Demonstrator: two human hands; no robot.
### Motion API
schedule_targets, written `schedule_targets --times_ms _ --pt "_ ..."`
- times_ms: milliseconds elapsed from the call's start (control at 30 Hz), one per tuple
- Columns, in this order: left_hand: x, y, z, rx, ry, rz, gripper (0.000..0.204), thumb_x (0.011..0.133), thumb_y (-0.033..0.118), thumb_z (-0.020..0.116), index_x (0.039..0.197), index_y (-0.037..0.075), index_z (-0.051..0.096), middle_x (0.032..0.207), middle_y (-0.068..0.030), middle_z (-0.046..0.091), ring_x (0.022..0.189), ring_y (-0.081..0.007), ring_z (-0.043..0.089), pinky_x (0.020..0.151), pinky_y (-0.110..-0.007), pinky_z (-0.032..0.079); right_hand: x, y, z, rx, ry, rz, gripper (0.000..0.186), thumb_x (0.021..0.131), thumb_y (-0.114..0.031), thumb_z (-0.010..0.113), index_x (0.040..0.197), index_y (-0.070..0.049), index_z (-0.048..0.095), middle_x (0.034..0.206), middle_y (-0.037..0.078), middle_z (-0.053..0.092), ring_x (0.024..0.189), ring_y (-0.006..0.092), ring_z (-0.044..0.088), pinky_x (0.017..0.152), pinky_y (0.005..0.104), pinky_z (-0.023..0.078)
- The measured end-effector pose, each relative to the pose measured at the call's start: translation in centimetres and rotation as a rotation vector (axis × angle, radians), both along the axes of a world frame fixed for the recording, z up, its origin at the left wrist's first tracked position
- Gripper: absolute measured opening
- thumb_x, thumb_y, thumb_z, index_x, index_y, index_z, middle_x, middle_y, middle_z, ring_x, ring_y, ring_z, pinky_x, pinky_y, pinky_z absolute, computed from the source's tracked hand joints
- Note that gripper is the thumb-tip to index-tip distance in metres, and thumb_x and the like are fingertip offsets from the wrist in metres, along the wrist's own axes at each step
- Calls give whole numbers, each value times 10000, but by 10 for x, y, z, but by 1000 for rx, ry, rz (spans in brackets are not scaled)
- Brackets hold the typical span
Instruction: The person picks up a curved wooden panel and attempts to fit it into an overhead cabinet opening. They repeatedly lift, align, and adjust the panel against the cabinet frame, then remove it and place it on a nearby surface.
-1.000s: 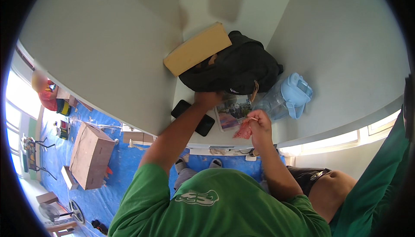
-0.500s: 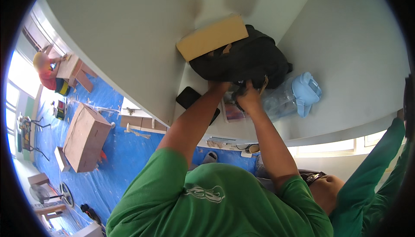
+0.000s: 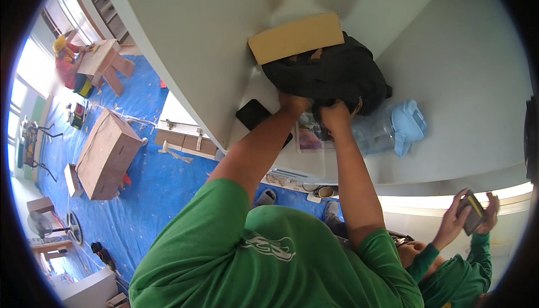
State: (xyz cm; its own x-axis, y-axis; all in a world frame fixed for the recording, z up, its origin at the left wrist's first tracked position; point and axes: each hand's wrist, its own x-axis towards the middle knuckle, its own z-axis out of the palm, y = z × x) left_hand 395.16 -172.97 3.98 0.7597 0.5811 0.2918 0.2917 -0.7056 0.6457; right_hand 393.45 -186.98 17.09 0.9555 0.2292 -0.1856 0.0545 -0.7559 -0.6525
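A black fabric bag [image 3: 331, 72] lies on a white shelf [image 3: 449, 83], with a flat tan board [image 3: 296, 37] leaning over its far side. My left hand [image 3: 292, 103] grips the bag's near edge on the left. Beside it, my right hand [image 3: 336, 112] holds the same edge, its fingertips tucked into the fabric. Under my wrists lies a colourful printed sheet [image 3: 310, 137]. A black flat device [image 3: 255, 116] sits just left of my left forearm.
A clear water jug with a pale blue cap [image 3: 405, 125] lies right of the bag. At lower right, another person in green sleeves holds a small dark object [image 3: 470, 212]. Far below lie a blue floor sheet [image 3: 163, 179], a wooden crate [image 3: 106, 153] and a helmeted worker [image 3: 66, 55].
My right hand rose from in front of the printed sheet to the bag's edge. My left hand stayed at the bag. The other person's hands have come into view at lower right.
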Motion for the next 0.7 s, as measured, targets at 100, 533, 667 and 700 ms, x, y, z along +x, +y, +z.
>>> schedule_targets --times_ms 100,533,667,700 --pt "5 12 -17 73 -120 -86 677 896 507 487 1439 124 359 1496 -134 324 1393 -322 263 1145 -413 231 5 11 -21 -65 -126 65 421 751 -233 611 1036 76 620 969 297 650 905 406 650 756 458 523" --pt "-22 -24 60 -12 -238 170 628 902 408 453 1458 151 319 1436 -132 416 1333 -289 368 1085 -455 273 55 5 -47 665 -119 24 258 669 -5 631 922 35 611 761 76 589 473 186 466 409 319 317" --pt "-17 -27 60 -164 -118 127 596 910 364 454 1445 131 335 1467 -152 370 1369 -317 304 1112 -472 215 38 8 -27 629 -19 -17 254 686 -23 639 931 26 595 664 61 550 405 173 420 366 309 276" --pt "-16 -28 58 -147 -188 128 567 915 356 455 1421 114 370 1470 -154 365 1372 -328 289 1113 -479 205 40 6 -30 636 -54 10 227 693 -31 639 909 20 595 642 58 539 398 171 414 365 310 276"
